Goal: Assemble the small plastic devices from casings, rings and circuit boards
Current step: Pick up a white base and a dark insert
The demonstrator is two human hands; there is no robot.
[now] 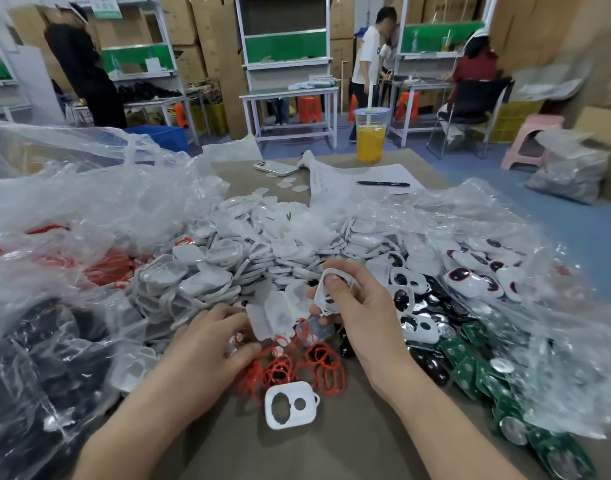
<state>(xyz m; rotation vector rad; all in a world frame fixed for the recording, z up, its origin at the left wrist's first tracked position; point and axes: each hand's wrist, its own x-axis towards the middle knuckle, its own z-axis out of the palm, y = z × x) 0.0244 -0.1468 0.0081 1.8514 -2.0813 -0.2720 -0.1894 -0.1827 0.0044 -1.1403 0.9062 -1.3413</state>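
Note:
My right hand [357,306] grips a white casing [326,292], thumb across its face, above the table's middle. My left hand [214,341] lies palm down at the edge of a heap of red rings [318,368], fingertips curled over something small and blurred; I cannot tell what. A white casing front with two holes [290,405] lies flat on the brown table [331,448] in front of the rings. Behind stands a large pile of white casings [262,251]. Green circuit boards [477,368] spread to the right, next to white-and-black casings [418,306].
Crumpled clear plastic bags [72,209] with red and black parts fill the left; another bag [556,341] covers the right. At the table's far end are a cup of orange drink [370,136], a phone [274,167], and a pen [382,183] on paper. People work at benches behind.

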